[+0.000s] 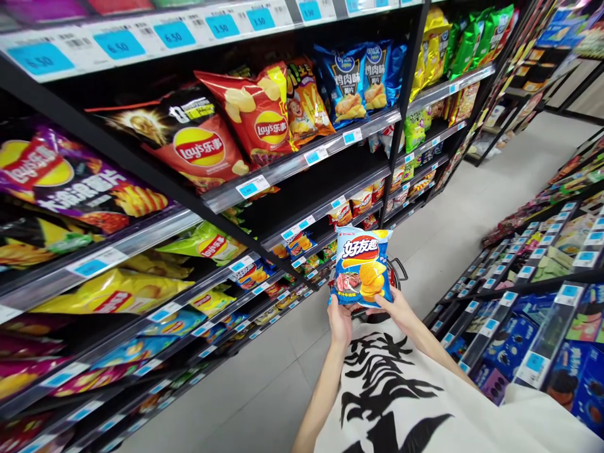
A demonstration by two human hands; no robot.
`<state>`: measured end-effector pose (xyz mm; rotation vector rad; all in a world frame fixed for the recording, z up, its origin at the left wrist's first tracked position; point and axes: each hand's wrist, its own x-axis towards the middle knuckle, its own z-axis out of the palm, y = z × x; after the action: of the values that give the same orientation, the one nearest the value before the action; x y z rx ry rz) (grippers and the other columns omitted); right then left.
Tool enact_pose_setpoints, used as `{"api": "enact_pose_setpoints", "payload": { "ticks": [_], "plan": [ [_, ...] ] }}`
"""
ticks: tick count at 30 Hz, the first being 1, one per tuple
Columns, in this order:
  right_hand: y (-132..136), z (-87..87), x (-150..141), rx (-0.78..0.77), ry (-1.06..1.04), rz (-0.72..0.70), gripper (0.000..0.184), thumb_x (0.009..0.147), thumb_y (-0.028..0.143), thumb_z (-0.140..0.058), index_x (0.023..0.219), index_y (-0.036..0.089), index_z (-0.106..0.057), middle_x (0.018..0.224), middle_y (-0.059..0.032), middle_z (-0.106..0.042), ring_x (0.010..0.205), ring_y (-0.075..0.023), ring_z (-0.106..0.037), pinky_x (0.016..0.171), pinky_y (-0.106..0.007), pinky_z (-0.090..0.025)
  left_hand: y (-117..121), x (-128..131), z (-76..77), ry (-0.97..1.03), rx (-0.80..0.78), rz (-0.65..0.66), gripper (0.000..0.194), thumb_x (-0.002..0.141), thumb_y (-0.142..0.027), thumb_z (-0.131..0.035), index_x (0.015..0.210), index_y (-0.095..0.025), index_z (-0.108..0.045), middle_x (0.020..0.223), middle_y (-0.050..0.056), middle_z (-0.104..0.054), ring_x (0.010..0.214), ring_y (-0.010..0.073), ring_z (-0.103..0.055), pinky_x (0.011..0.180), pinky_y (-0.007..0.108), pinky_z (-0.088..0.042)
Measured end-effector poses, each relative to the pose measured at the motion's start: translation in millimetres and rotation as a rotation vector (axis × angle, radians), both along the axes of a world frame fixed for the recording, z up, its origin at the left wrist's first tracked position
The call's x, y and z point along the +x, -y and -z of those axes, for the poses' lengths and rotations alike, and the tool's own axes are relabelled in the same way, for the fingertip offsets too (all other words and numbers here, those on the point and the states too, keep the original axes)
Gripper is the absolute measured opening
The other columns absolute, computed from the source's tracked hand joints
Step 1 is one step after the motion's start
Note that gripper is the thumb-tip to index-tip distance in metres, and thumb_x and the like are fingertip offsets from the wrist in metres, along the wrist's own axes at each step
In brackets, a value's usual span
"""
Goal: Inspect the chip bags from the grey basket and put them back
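Observation:
A blue bag of crisps [362, 264] with a white and red top and pictures of ridged crisps is held upright in front of me. My left hand [340, 322] grips its lower left corner, fingers closed on the edge. My right hand [399, 306] grips its lower right corner the same way. Behind the bag shows part of a black basket [397, 268] on the floor. A white cloth with black brush marks [387, 384] hangs below my hands.
Black shelves [302, 162] full of crisp bags with blue price tags run along the left. Lower shelves [519, 296] of biscuits and sweets stand on the right. A pale tiled aisle floor [472, 207] leads away between them.

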<state>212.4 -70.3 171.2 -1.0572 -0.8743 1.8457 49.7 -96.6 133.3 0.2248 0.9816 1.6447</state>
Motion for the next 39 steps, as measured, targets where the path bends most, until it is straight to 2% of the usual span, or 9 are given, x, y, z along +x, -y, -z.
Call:
{"api": "enact_pose_setpoints", "payload": {
  "ticks": [5, 10, 14, 19, 27, 31, 36, 39],
  "plan": [
    [0, 0.7, -1, -0.024, -0.016, 0.017, 0.063, 0.073, 0.054, -0.095, 0.124, 0.023, -0.073, 0.116, -0.0106, -0.082, 0.104, -0.0363, -0.08, 0.083, -0.051, -0.071, 0, 0, 0.4, 0.002, -0.007, -0.003, 0.063, 0.083, -0.071, -0.078, 0.112, -0.015, -0.08, 0.101, 0.013, -0.085, 0.081, 0.0247, -0.081, 0.073, 0.034, -0.064],
    [0, 1.8, -3, -0.057, -0.011, 0.02, 0.069, 0.074, 0.06, -0.092, 0.129, 0.024, -0.072, 0.111, -0.01, -0.084, 0.101, -0.0362, -0.082, 0.085, -0.053, -0.07, 0, -1, 2.2, 0.012, -0.02, 0.012, 0.069, 0.083, -0.075, -0.075, 0.116, -0.015, -0.08, 0.106, 0.015, -0.085, 0.084, 0.0265, -0.081, 0.077, 0.037, -0.065],
    [0, -4.7, -4, -0.058, -0.002, 0.018, 0.072, 0.073, 0.061, -0.093, 0.131, 0.024, -0.071, 0.11, -0.0102, -0.084, 0.1, -0.0359, -0.082, 0.087, -0.053, -0.069, 1, -2, 3.3, -0.002, -0.016, 0.014, 0.071, 0.083, -0.076, -0.075, 0.117, -0.014, -0.08, 0.106, 0.015, -0.084, 0.084, 0.027, -0.081, 0.078, 0.038, -0.065],
    [1, -12.1, -6, -0.057, 0.006, 0.017, 0.079, 0.069, 0.06, -0.095, 0.134, 0.025, -0.069, 0.107, -0.0095, -0.084, 0.096, -0.036, -0.083, 0.087, -0.053, -0.069, 2, -2, 4.6, -0.02, -0.024, 0.01, 0.076, 0.084, -0.077, -0.073, 0.127, -0.014, -0.076, 0.112, 0.018, -0.083, 0.089, 0.0287, -0.082, 0.082, 0.04, -0.065],
    [1, -9.3, -6, -0.05, 0.006, -0.001, 0.073, 0.074, 0.062, -0.092, 0.132, 0.025, -0.07, 0.104, -0.0097, -0.085, 0.094, -0.0352, -0.083, 0.085, -0.051, -0.07, 3, 0, 5.6, -0.011, -0.022, -0.04, 0.078, 0.09, -0.072, -0.07, 0.148, -0.02, -0.065, 0.13, 0.019, -0.078, 0.103, 0.0314, -0.08, 0.088, 0.042, -0.063],
    [2, -4.5, -4, -0.047, -0.005, -0.001, 0.073, 0.073, 0.062, -0.093, 0.132, 0.025, -0.07, 0.104, -0.0092, -0.085, 0.095, -0.0352, -0.083, 0.087, -0.052, -0.069, 3, -1, 5.6, -0.033, -0.009, -0.043, 0.077, 0.089, -0.072, -0.07, 0.145, -0.02, -0.067, 0.127, 0.018, -0.079, 0.099, 0.0297, -0.081, 0.087, 0.041, -0.063],
    [2, -0.3, -3, -0.05, -0.009, 0.0, 0.074, 0.072, 0.061, -0.093, 0.133, 0.025, -0.07, 0.102, -0.0086, -0.085, 0.095, -0.0356, -0.083, 0.089, -0.053, -0.068, 2, -2, 6.1, -0.046, -0.014, -0.022, 0.075, 0.088, -0.075, -0.069, 0.133, -0.015, -0.074, 0.11, 0.016, -0.083, 0.094, 0.0283, -0.081, 0.084, 0.039, -0.063],
    [2, -0.6, -3, -0.051, -0.008, 0.002, 0.072, 0.074, 0.06, -0.092, 0.132, 0.025, -0.069, 0.103, -0.0086, -0.085, 0.095, -0.0357, -0.083, 0.088, -0.053, -0.068, 2, -2, 6.1, -0.035, -0.017, -0.029, 0.074, 0.088, -0.077, -0.068, 0.13, -0.017, -0.076, 0.109, 0.015, -0.083, 0.094, 0.0277, -0.08, 0.08, 0.037, -0.063]
  ]
}}
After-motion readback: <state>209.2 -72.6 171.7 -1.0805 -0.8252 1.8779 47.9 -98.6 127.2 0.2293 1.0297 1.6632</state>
